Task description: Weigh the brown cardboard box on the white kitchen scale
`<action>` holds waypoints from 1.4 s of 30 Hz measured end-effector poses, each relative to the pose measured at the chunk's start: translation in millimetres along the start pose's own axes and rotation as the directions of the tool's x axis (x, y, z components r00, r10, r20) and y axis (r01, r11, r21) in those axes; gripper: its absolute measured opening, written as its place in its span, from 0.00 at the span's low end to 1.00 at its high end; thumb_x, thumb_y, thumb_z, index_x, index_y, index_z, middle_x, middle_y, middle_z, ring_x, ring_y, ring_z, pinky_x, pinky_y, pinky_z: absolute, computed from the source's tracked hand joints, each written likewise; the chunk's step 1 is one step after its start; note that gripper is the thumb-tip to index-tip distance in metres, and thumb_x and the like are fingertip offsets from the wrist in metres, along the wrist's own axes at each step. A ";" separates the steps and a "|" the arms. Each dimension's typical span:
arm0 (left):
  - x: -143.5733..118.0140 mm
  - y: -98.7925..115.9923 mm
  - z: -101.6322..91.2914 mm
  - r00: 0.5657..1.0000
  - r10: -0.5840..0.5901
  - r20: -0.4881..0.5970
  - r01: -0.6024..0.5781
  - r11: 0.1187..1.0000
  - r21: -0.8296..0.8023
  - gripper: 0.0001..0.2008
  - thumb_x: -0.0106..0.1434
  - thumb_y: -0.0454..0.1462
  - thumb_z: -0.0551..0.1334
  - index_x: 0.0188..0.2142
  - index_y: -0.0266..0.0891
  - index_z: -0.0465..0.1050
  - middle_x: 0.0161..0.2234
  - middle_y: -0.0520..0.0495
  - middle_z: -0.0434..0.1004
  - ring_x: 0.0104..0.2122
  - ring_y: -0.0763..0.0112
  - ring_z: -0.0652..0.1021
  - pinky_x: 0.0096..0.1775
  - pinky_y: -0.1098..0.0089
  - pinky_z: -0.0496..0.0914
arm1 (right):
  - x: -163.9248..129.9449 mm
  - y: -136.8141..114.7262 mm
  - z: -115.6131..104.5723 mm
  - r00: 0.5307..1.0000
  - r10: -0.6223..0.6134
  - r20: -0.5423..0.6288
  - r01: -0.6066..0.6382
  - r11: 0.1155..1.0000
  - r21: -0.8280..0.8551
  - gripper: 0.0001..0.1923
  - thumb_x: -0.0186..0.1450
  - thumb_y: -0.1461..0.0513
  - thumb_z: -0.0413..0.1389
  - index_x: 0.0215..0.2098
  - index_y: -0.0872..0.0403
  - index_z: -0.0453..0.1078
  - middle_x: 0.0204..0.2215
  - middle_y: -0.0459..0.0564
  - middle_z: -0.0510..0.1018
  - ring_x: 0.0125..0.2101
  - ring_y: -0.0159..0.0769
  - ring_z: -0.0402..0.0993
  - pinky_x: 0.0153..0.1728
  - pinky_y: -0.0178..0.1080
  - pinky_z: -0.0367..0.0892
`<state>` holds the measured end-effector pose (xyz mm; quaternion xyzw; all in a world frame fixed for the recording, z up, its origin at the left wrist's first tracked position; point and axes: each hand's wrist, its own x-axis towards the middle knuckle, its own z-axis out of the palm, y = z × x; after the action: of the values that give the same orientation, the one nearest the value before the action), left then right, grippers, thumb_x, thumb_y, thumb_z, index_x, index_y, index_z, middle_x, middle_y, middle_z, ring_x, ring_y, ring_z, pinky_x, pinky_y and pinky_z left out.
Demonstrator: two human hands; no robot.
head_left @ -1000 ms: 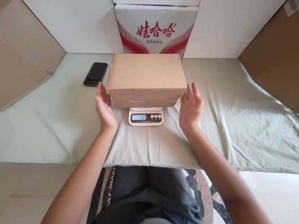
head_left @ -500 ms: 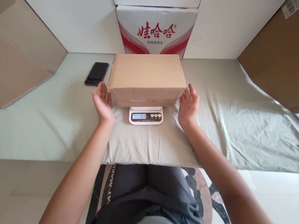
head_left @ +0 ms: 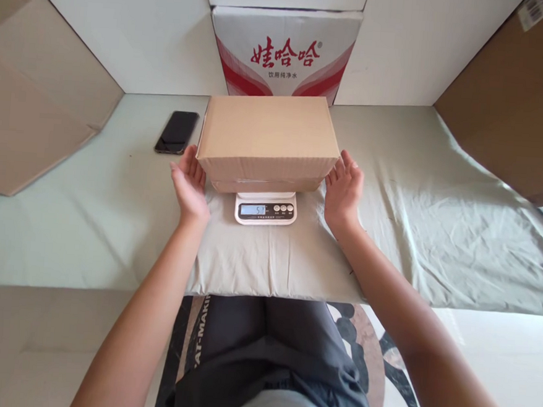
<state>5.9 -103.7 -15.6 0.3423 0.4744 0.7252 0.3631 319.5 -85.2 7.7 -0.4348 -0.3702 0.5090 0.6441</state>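
Hands flank cardboard box (head_left: 267,142) atop scale (head_left: 265,207), which sits on cloth-covered pad (head_left: 272,259) at the surface's near edge. L hand (head_left: 189,185) and R hand (head_left: 344,190) — both flat, fingers spread, gripping nothing — have closed in vs. a sec ago, now about touching box sides; readout dropped. Box shut — contents unseen. Behind: phone (head_left: 176,132), printed carton (head_left: 284,52) at far edge.

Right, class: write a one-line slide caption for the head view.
Open left hand and right hand flank a cardboard box on a kitchen scale.
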 end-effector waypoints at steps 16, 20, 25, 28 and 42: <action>-2.1 1.1 3.6 1.000 0.018 0.019 -0.018 1.000 0.021 0.48 0.71 0.76 0.48 0.68 0.45 0.77 0.78 0.35 0.69 0.80 0.45 0.66 0.79 0.49 0.63 | 2.2 2.1 -2.0 1.000 -0.013 0.022 0.013 1.000 0.010 0.45 0.64 0.30 0.54 0.72 0.39 0.69 0.82 0.47 0.66 0.84 0.50 0.57 0.86 0.62 0.51; -1.6 1.3 4.8 1.000 0.000 0.018 -0.001 1.000 0.016 0.47 0.72 0.75 0.49 0.68 0.47 0.78 0.76 0.37 0.71 0.80 0.45 0.66 0.79 0.48 0.63 | 2.9 2.5 -3.2 0.999 -0.014 0.037 0.013 1.000 0.004 0.45 0.64 0.31 0.55 0.72 0.41 0.69 0.82 0.49 0.66 0.84 0.51 0.57 0.86 0.61 0.52; -1.4 1.8 7.7 1.000 -0.031 0.000 0.031 1.000 -0.002 0.47 0.71 0.76 0.50 0.67 0.47 0.78 0.74 0.38 0.75 0.78 0.46 0.69 0.79 0.49 0.63 | 2.6 2.2 -3.4 0.999 -0.013 0.050 0.014 1.000 -0.009 0.42 0.65 0.31 0.53 0.70 0.38 0.70 0.80 0.46 0.69 0.84 0.51 0.58 0.85 0.62 0.52; -0.4 0.4 7.4 1.000 -0.024 0.001 0.024 1.000 0.004 0.48 0.71 0.76 0.48 0.67 0.46 0.78 0.74 0.37 0.74 0.78 0.44 0.70 0.78 0.47 0.64 | 0.9 0.5 -1.5 0.999 0.003 0.045 -0.003 1.000 0.008 0.42 0.65 0.32 0.54 0.70 0.40 0.69 0.80 0.48 0.69 0.83 0.51 0.59 0.85 0.61 0.52; 0.7 0.4 6.8 0.999 -0.033 0.024 0.033 0.999 0.014 0.49 0.71 0.76 0.49 0.70 0.45 0.75 0.77 0.36 0.70 0.79 0.43 0.68 0.79 0.47 0.65 | -0.7 1.2 -2.0 0.996 0.022 0.092 -0.022 1.000 0.005 0.41 0.64 0.31 0.55 0.67 0.40 0.72 0.79 0.48 0.71 0.83 0.55 0.58 0.85 0.64 0.54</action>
<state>11.2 -100.3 -12.9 0.3459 0.4805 0.7115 0.3784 320.8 -86.1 5.9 -0.4131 -0.3929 0.5366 0.6221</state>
